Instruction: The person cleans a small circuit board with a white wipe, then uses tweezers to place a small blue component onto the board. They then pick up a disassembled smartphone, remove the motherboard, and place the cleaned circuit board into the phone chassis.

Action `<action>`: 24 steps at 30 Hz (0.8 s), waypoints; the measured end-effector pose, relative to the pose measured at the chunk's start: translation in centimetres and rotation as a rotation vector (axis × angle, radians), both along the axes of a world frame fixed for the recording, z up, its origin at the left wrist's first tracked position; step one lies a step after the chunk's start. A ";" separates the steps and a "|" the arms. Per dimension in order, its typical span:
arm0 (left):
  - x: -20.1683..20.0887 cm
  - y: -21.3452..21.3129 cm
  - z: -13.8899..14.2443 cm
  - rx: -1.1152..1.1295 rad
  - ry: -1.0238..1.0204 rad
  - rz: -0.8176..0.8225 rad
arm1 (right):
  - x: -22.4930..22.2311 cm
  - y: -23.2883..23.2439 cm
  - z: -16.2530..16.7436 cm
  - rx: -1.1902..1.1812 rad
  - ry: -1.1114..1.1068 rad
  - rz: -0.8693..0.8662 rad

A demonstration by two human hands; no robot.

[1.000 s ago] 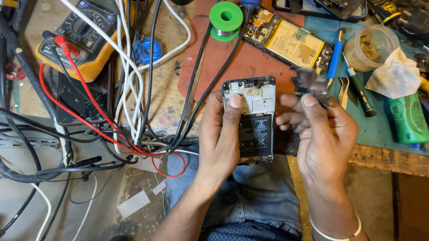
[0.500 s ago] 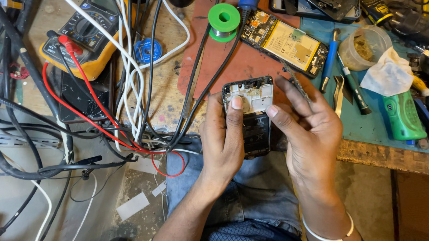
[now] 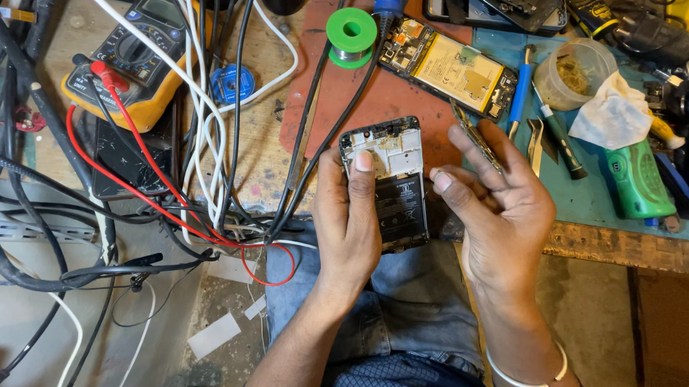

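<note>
Fingers [image 3: 365, 164] of the left hand [image 3: 349, 216]: curled around an opened smartphone [image 3: 394, 186] with its back cover off, thumb pressed on the exposed upper board. Phone held upright over the lap, at the near edge of the worktop [image 3: 621, 245].

Right hand [image 3: 505, 211]: fingers loosely spread, just beside the phone's right edge; a thin metal strip, possibly tweezers [image 3: 476, 139], lies across them, and whether it is truly pinched cannot be told.

Also on the worktop: second opened phone [image 3: 451, 64], green solder spool [image 3: 351, 33], yellow multimeter [image 3: 130, 60] with red lead [image 3: 141, 159], blue-handled tool [image 3: 520, 92], green-handled driver [image 3: 638, 179], plastic cup [image 3: 577, 71], crumpled tissue [image 3: 613, 115].

Risks, as judged: one-handed grip over the lap could let the phone slip and drop; the loose metal strip could touch bare contacts or the battery and short them; nearby cables may snag.
</note>
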State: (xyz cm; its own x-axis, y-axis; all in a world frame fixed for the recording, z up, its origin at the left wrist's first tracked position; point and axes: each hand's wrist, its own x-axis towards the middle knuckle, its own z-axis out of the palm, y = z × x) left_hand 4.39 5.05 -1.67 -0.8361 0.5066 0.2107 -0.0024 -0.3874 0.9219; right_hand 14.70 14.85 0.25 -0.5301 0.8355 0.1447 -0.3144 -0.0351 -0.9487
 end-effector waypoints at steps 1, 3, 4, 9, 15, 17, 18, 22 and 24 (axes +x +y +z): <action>-0.1 0.0 0.0 -0.034 -0.001 0.029 | 0.3 -0.1 0.1 -0.001 0.035 0.005; -0.4 -0.1 0.0 -0.105 -0.004 0.090 | 1.2 -0.7 0.2 0.075 0.071 0.046; -0.5 -0.1 0.0 -0.093 -0.026 0.101 | 1.7 -1.1 0.1 0.113 0.089 0.066; -1.0 -0.1 -0.3 0.059 -0.178 0.088 | 3.1 -2.8 -1.9 0.284 0.022 0.084; -1.2 0.0 -0.1 0.156 -0.263 0.100 | 5.2 -3.3 -4.5 0.281 0.049 0.053; -1.3 0.1 -0.1 0.184 -0.285 0.111 | 5.9 -3.1 -5.2 0.267 0.046 0.007; -1.3 0.1 -0.1 0.196 -0.298 0.114 | 6.2 -3.0 -5.5 0.237 0.052 -0.016; -1.3 0.1 -0.4 0.212 -0.298 0.073 | 7.2 -2.8 -6.0 0.262 0.010 -0.133; -1.3 0.1 -0.5 0.206 -0.271 0.070 | 7.0 -2.5 -6.0 0.286 -0.002 -0.198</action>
State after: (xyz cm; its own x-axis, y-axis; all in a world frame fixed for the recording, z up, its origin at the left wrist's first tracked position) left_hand 3.09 5.18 -2.18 -0.9070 0.4155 0.0681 -0.2030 -0.5733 0.7938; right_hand 21.75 12.30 -5.70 -0.3623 0.8477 0.3875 -0.2869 0.2941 -0.9117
